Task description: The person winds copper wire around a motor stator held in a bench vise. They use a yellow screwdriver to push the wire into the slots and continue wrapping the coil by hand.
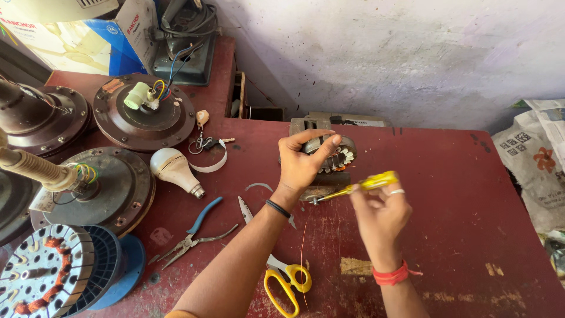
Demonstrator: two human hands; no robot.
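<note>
Far left: stator (44, 277) with copper windings sits on a blue spool (120, 268); brown fan housings (144, 112) behind it, one with coloured wires. White bulb (173, 169) lies beside them, keys (206, 143) just behind. Blue-handled pliers (194, 232) flat on the red bench (471, 206), yellow scissors (285, 282) near the front edge. Left hand (300, 165) wrapped over the top of a small motor (332, 156), fingers curled round it, motor resting mid-bench near the wall. Right hand (379, 215) pinches a yellow screwdriver (359, 187), tip aimed at the motor's lower side; contact unclear. Printed sack (538, 159) at far right.
</note>
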